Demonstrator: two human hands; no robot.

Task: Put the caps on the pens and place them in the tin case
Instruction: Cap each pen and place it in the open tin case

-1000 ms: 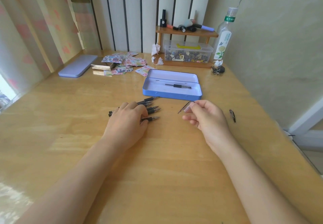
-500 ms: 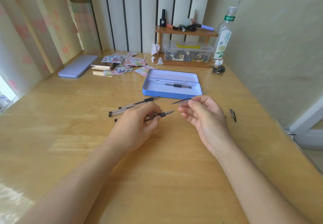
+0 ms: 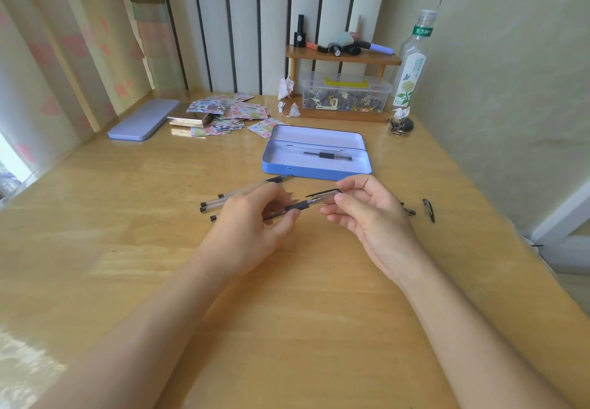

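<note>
My left hand (image 3: 252, 226) grips a clear pen (image 3: 295, 208) by its black grip, tip pointing right. My right hand (image 3: 373, 214) pinches a clear cap (image 3: 325, 196) with a black clip, and the cap sits over the pen's tip. Several uncapped pens (image 3: 230, 199) lie on the table behind my left hand, partly hidden by it. The open blue tin case (image 3: 316, 171) stands just beyond my hands with one capped pen (image 3: 329, 156) inside. Loose caps (image 3: 428, 209) lie to the right of my right hand.
The tin's lid (image 3: 143, 120) lies at the far left, beside scattered stickers (image 3: 230, 113). A small wooden shelf (image 3: 344, 57) over a clear plastic box (image 3: 346, 96) and a bottle (image 3: 412, 64) stand at the back. A wall runs close along the table's right edge.
My left hand picked one pen out of the pile and lifted it. My right hand brought the cap to the pen's tip, and the two now meet.
</note>
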